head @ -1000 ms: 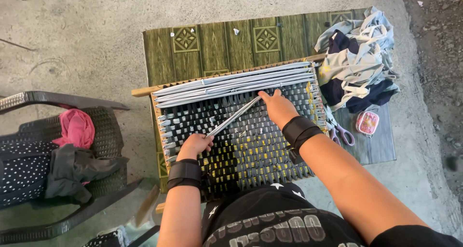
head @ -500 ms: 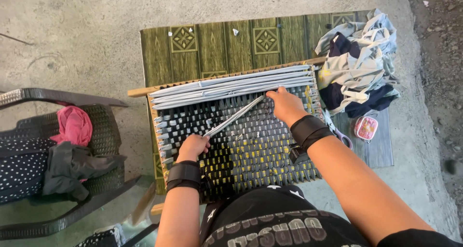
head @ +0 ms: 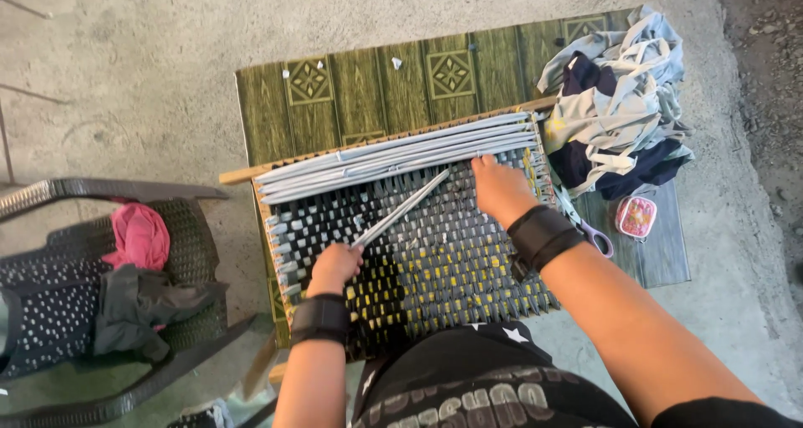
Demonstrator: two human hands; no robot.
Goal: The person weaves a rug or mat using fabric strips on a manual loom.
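Grey, limp cloth makes up nearly everything here. Far out to the left of the left hand, a dark woven plastic chair (head: pixel 92 311) holds a pink rag (head: pixel 138 236) and a dark spotted garment (head: pixel 50 311). The left hand (head: pixel 335 267) is clenched around the near end of a pale grey fabric strip (head: pixel 401 208), pulling it taut on a slant up towards the right hand. Under both hands lies a wooden weaving frame (head: pixel 242 175), its mat of grey, black and yellow strips (head: pixel 435 269) packed tight, with a band of unwoven grey strips (head: pixel 393 156) stretched across just beyond the fingers.

The right hand (head: pixel 502 190) rests flat and spread on the weave at the strip's far end, pressing rather than gripping; I cannot tell whether its fingertips pinch the strip itself.

That strip looks light, soft and stretchy, with no stiffness of its own, so it would sag once let slack. By my reckoning it is best taken at its ends, as the left hand does, and kept in tension.

Just right of the right wrist lie purple-handled scissors (head: pixel 590 231) and a small pink container (head: pixel 636 216), and beyond them a heap of cut cloth (head: pixel 619 110) on the green patterned mat (head: pixel 360 85).
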